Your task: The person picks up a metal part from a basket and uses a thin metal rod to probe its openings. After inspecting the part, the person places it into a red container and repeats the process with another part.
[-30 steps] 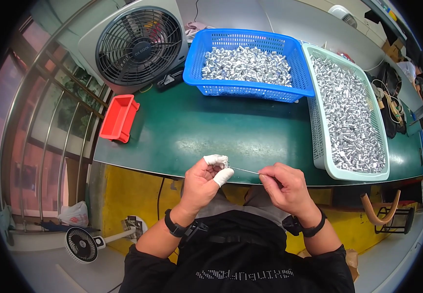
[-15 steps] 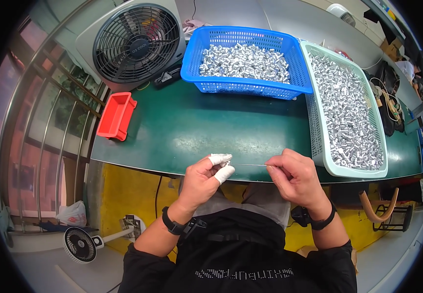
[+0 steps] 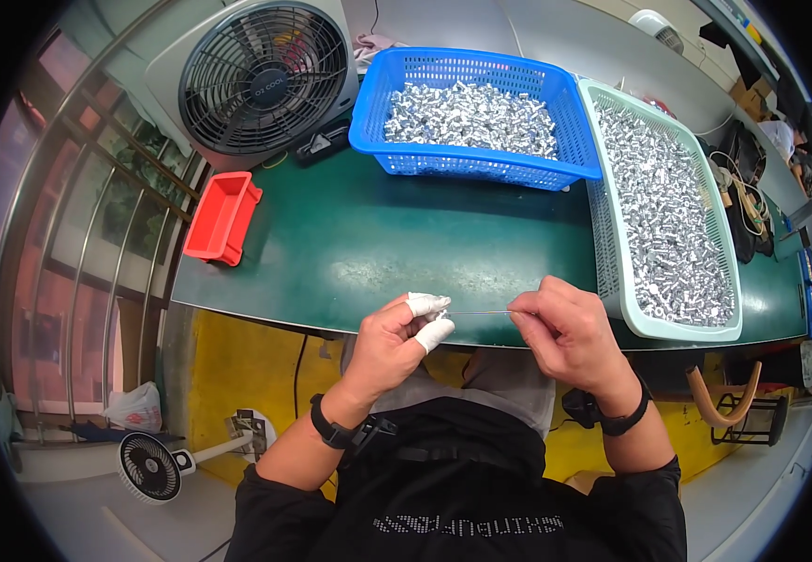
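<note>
My left hand, with white wrapping on its thumb and a finger, is closed in a pinch on a small metal part, mostly hidden by the fingertips. My right hand grips the right end of a thin metal rod between thumb and forefinger. The rod runs level to the left and meets the small part at my left fingertips. Both hands hover over the near edge of the green table.
A blue basket of small silvery metal parts stands at the back, and a pale green basket full of similar parts at the right. A red bin sits at the left. A box fan stands behind it.
Both hands hold nearly the same place and grip. My right hand has shifted very slightly up and left, and the view has tilted a little.
</note>
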The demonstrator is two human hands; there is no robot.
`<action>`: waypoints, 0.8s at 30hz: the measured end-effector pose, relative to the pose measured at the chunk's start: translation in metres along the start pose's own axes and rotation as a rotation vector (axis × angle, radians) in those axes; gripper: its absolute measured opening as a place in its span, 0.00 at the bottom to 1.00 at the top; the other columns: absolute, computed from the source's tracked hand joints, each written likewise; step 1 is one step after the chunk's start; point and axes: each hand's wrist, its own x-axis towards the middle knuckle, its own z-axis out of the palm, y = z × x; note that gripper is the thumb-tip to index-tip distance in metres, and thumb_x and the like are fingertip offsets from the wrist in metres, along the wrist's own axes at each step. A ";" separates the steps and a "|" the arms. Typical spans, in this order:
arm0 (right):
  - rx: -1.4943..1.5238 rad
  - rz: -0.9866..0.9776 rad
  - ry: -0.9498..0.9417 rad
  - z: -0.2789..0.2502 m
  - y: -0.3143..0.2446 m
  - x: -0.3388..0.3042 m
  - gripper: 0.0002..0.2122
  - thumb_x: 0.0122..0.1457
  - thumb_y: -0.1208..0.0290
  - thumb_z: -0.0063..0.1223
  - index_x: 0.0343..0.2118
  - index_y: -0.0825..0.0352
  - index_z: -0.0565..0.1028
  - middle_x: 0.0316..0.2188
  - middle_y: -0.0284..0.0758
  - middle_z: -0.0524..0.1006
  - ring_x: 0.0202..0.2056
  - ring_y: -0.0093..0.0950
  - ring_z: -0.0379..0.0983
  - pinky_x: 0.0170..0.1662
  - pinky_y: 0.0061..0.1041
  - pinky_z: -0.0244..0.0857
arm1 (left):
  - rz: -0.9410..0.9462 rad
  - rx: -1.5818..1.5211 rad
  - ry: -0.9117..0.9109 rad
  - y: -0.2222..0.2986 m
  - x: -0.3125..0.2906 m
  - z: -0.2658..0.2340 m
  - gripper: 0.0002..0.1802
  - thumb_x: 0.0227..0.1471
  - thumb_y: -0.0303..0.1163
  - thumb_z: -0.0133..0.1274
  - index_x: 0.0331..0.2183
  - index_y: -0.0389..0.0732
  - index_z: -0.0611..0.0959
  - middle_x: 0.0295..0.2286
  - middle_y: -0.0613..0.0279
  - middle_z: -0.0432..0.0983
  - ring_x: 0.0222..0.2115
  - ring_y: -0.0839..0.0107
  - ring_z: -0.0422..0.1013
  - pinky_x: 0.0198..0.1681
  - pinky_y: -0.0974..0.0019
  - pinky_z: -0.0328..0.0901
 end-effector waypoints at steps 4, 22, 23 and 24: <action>-0.024 -0.004 -0.016 -0.002 0.000 -0.001 0.04 0.51 0.83 0.57 0.28 0.67 0.77 0.17 0.33 0.66 0.18 0.28 0.63 0.21 0.26 0.55 | -0.005 0.015 -0.003 -0.003 -0.001 -0.001 0.14 0.50 0.18 0.58 0.42 0.33 0.82 0.34 0.65 0.74 0.35 0.78 0.69 0.39 0.74 0.65; -0.030 0.001 -0.040 -0.005 -0.001 0.001 0.04 0.50 0.83 0.57 0.28 0.67 0.77 0.17 0.34 0.67 0.19 0.30 0.65 0.22 0.27 0.57 | -0.029 0.074 -0.007 0.001 0.000 -0.001 0.13 0.50 0.20 0.59 0.41 0.33 0.82 0.33 0.66 0.75 0.34 0.80 0.69 0.37 0.76 0.65; -0.030 0.000 -0.041 -0.005 -0.002 0.001 0.04 0.50 0.83 0.57 0.28 0.67 0.77 0.17 0.34 0.67 0.19 0.30 0.65 0.22 0.27 0.57 | -0.035 0.084 -0.005 0.001 0.000 -0.001 0.13 0.50 0.20 0.59 0.41 0.33 0.82 0.33 0.67 0.75 0.34 0.80 0.69 0.37 0.76 0.65; -0.032 0.000 -0.042 -0.005 -0.002 0.001 0.04 0.50 0.83 0.56 0.28 0.67 0.77 0.17 0.34 0.67 0.19 0.30 0.65 0.22 0.27 0.57 | -0.035 0.084 -0.004 0.001 0.000 -0.001 0.13 0.50 0.20 0.59 0.41 0.33 0.82 0.33 0.67 0.75 0.34 0.80 0.69 0.37 0.76 0.65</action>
